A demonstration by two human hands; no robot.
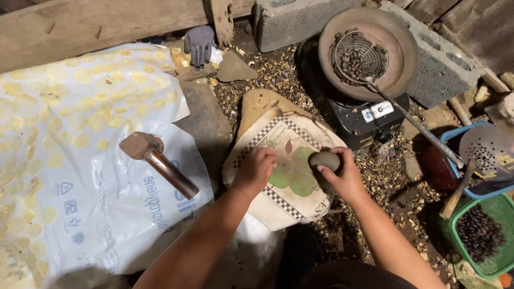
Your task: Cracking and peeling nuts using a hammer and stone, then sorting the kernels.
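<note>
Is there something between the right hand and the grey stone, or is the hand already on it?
Nothing visible stands between them: the right hand already grips the grey stone over the checkered cloth.

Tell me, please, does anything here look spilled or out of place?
Yes. Broken shell bits lie scattered over the ground around the black burner. A grey glove lies discarded by the wooden beam. The right hand grips a stone; the left hand presses the cloth.

Dirt floor (214, 126) w/ shell bits: plastic sheet (91, 203), printed cloth (284, 176), stove (364, 118), baskets (482, 235).
</note>
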